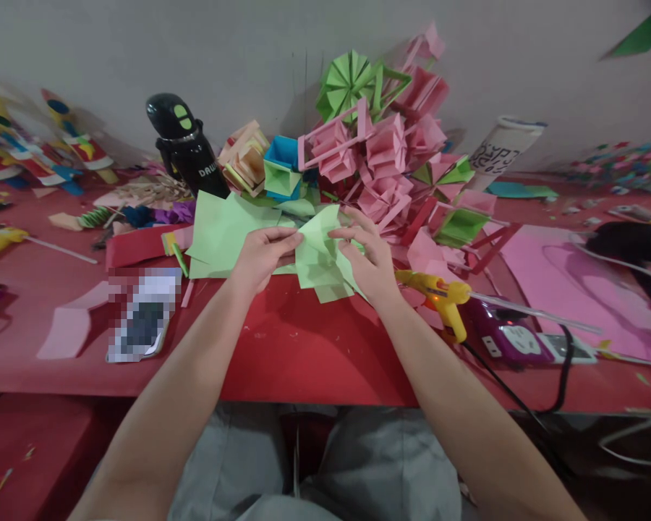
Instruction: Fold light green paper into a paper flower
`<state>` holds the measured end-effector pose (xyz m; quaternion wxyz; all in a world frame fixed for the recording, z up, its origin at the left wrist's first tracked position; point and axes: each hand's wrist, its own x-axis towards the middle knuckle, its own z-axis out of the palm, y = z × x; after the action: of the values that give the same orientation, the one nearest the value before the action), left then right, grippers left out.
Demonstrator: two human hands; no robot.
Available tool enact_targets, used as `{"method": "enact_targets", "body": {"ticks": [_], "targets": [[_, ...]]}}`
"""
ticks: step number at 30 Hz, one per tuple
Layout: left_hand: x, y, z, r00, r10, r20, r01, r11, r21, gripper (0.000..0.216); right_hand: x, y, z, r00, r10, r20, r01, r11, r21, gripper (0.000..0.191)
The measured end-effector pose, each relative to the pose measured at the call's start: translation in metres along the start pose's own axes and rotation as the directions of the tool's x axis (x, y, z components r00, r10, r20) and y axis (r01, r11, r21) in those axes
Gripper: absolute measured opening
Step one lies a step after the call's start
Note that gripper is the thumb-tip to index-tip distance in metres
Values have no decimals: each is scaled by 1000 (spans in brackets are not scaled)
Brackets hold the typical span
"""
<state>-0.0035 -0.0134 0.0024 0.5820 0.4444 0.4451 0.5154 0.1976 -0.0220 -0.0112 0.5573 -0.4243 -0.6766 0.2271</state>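
Observation:
A folded light green paper piece (320, 257) is held just above the red table (304, 347), between both of my hands. My left hand (260, 253) pinches its left edge with thumb and fingers closed. My right hand (366, 257) grips its right side, fingers curled over the top. Flat light green sheets (222, 231) lie under and behind my left hand.
A pile of pink and green folded paper shapes (385, 159) rises behind my hands. A yellow glue gun (439, 297) lies right of my right hand, by a purple power strip (515, 340). A black bottle (187, 148) and a phone (141, 315) stand left.

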Motion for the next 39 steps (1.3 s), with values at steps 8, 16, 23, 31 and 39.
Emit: {"method": "enact_targets", "body": {"ticks": [8, 16, 23, 31, 39], "targets": [[-7, -1, 12, 999, -14, 50, 10, 997, 70, 37, -1, 2, 9, 991, 134, -23, -132, 988, 77, 24], [-5, -4, 13, 999, 31, -28, -28, 994, 104, 31, -1, 3, 10, 988, 148, -44, -145, 988, 60, 15], [-4, -6, 12, 974, 225, 0, -216, 936, 277, 24, 1, 3, 8, 976, 215, -24, -207, 959, 192, 22], [-8, 0, 14, 935, 351, -48, -318, 891, 324, 28, 4, -4, 14, 915, 402, -26, -324, 774, 543, 50], [-14, -1, 20, 905, 426, 4, -394, 833, 389, 16, -1, -4, 17, 894, 435, 110, -418, 716, 559, 63]]}}
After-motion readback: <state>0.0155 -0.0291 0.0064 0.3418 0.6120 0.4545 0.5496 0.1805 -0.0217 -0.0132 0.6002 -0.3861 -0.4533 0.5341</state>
